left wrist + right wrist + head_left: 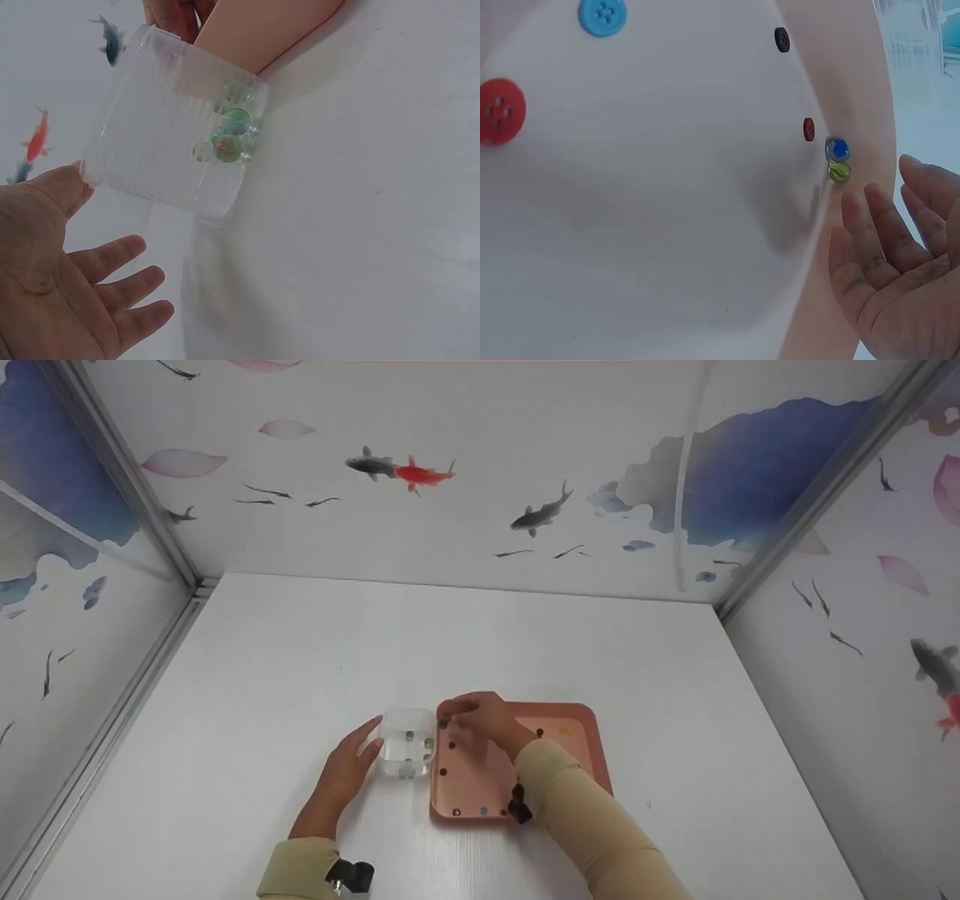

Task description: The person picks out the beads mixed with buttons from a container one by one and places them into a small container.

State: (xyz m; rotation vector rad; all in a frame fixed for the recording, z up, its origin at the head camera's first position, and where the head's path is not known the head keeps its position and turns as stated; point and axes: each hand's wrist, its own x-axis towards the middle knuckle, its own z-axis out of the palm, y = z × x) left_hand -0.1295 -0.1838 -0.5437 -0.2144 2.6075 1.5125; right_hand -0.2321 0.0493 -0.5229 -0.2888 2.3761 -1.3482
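A clear plastic container stands left of the tray, with several green-tinted glass marbles at its bottom. My left hand touches its left side near the rim; in the left wrist view the other fingers are extended, apart from the wall. Over the far left corner of the pink tray, my right hand reaches down with bent fingers. Close to those fingertips, a blue marble and a yellow marble lie side by side at the tray's inner edge, with no marble visible in the hand.
Around the tray floor lie a large red button, a blue button, a black button and a small red button. Something yellow is near the tray's far right. White panels with fish prints enclose the white table.
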